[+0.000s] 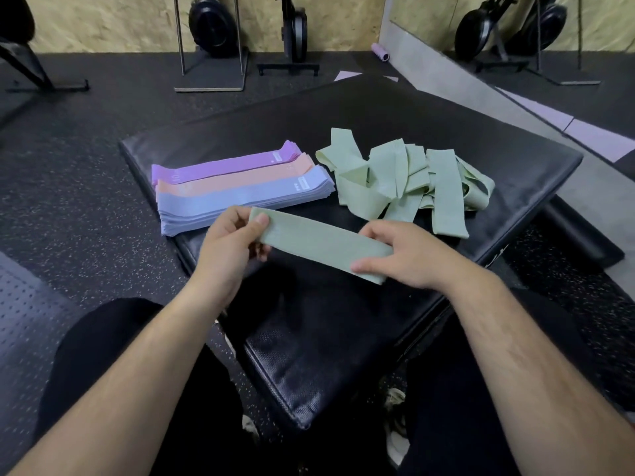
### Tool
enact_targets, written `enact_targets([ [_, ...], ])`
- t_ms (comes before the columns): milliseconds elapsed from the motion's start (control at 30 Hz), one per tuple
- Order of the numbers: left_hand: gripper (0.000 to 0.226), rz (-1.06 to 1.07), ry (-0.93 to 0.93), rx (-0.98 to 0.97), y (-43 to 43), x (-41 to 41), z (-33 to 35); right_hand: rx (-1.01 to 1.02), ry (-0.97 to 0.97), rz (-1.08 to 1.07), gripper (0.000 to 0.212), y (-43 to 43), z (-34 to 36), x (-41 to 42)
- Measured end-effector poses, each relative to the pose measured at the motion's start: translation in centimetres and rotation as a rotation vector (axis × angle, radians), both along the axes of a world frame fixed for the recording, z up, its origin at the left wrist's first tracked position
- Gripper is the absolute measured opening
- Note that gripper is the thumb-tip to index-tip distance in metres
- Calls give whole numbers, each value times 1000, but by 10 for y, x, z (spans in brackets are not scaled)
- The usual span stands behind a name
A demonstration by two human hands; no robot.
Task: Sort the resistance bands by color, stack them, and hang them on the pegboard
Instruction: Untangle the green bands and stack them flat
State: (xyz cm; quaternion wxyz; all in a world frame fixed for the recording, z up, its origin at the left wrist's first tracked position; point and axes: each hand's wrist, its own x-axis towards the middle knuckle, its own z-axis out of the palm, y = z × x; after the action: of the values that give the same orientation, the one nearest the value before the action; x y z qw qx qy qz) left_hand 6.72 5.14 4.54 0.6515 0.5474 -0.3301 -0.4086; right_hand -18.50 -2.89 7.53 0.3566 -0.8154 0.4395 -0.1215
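While the left hand (229, 241) and right hand (398, 255) pinch a green band (319, 243) with clamped fingers (260, 219), sorted stacks (240, 187) lie beyond them.

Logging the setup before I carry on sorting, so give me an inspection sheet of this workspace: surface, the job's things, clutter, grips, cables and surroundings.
Surface: black padded mat, raised above the speckled floor.
Job's things: purple stack, peach stack and blue stack lie neatly side by side, edges overlapping. The loose green pile to their right is unsorted. One green band is held flat over the mat.
Clutter: lilac foam roller on the floor by the far wall.
Grips: left hand pinches the band's left end; right hand holds its right end.
Cables: nothing seen.
Surroundings: exercise machines stand along a board wall.
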Motion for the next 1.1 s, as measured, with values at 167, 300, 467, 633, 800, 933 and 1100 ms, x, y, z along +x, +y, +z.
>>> enact_targets([
  [167, 19, 53, -110, 89, 3, 16, -6, -4, 16, -89, 25, -5, 9, -22],
  [300, 22, 73, -195, 135, 2, 14, -12, -29, -21, -127, 23, -5, 9, -30],
  [467, 13, 189, -203, 217, 0, 29, -9, -148, -73, -228, 18, -14, 6, -48],
  [633, 12, 134, -610, 330, 16, 27, -19, -82, 15, -156, 12, -18, -11, -58],
  [800, 12, 130, -834, 318, 21, 20, -25, -84, 132, -178, 20, -24, -25, -65],
  [933, 13, 117, -901, 321, 20, 15, -27, -131, 155, -223, 27, -24, -28, -67],
  [1100, 23, 128, -962, 251, 20, 14, -27, -170, 232, -222, 23, -22, -24, -67],
])
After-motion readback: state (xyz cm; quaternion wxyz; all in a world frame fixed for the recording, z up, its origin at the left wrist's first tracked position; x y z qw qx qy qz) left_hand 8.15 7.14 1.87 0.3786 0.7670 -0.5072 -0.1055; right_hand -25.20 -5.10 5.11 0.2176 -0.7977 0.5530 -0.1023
